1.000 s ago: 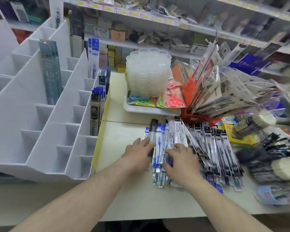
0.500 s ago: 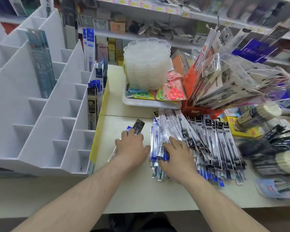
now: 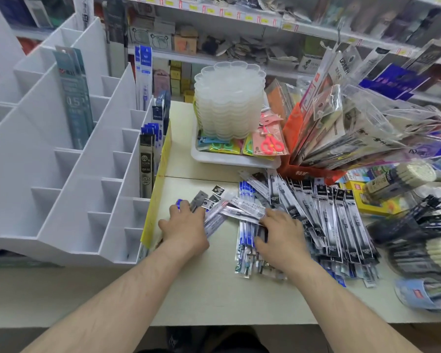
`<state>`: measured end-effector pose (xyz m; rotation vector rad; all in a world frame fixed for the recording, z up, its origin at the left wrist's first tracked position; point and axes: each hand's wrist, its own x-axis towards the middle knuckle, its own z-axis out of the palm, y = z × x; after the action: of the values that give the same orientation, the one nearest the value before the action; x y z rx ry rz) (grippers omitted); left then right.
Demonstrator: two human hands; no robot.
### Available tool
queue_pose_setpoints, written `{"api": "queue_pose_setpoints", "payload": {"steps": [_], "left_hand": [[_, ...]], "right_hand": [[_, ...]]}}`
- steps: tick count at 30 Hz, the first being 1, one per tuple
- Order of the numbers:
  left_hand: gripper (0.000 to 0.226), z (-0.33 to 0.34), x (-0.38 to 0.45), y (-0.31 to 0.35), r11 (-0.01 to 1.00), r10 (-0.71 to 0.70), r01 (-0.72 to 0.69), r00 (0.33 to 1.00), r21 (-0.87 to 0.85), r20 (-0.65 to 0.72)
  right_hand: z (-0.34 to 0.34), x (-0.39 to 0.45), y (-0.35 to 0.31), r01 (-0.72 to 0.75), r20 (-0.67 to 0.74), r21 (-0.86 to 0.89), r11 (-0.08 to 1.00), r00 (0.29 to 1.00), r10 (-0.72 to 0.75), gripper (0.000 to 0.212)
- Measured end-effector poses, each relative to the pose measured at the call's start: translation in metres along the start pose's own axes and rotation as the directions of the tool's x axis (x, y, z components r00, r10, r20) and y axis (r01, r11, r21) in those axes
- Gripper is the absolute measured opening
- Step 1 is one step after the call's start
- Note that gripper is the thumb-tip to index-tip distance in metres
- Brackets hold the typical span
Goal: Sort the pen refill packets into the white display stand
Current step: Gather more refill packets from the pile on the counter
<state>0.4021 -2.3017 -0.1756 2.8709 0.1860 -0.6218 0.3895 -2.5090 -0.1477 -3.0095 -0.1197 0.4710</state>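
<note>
The pen refill packets (image 3: 303,217) lie fanned across the table (image 3: 214,296), right of the white display stand (image 3: 69,189). My left hand (image 3: 186,228) grips a small bundle of them; my right hand (image 3: 280,235) presses flat on the pile. Step in hand, I judge: separating one type. Next: lift the bundle to a matching compartment.

Landmark white display stand (image 3: 61,174): bare table (image 3: 214,296) in front, right of it; lower slots open; refill packet pile (image 3: 316,220) blocks further right; white tray (image 3: 214,159) behind.
</note>
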Motion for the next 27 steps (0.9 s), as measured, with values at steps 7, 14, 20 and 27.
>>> {"api": "queue_pose_setpoints", "payload": {"steps": [7, 14, 20, 27], "left_hand": [[0.099, 0.004, 0.007, 0.018, 0.999, -0.032, 0.032, 0.999, 0.013, -0.027], [0.089, 0.01, 0.002, 0.003, 0.991, -0.071, 0.079, 0.994, 0.108, -0.078], [0.086, 0.015, -0.003, 0.0, 0.992, -0.122, 0.124, 0.992, 0.027, -0.041], [0.055, 0.01, -0.007, 0.001, 0.992, -0.028, 0.021, 0.998, -0.122, -0.052]], "right_hand": [[-0.011, 0.012, 0.001, -0.181, -0.065, -0.146, 0.973, 0.983, 0.173, 0.048], [-0.009, 0.008, -0.013, -0.139, -0.2, -0.109, 0.984, 0.973, 0.116, 0.041], [0.009, 0.005, -0.041, -0.193, -0.056, -0.148, 0.97, 0.981, 0.187, 0.09], [0.0, 0.02, -0.021, -0.245, -0.008, 0.067, 0.967, 0.969, 0.246, 0.056]]}}
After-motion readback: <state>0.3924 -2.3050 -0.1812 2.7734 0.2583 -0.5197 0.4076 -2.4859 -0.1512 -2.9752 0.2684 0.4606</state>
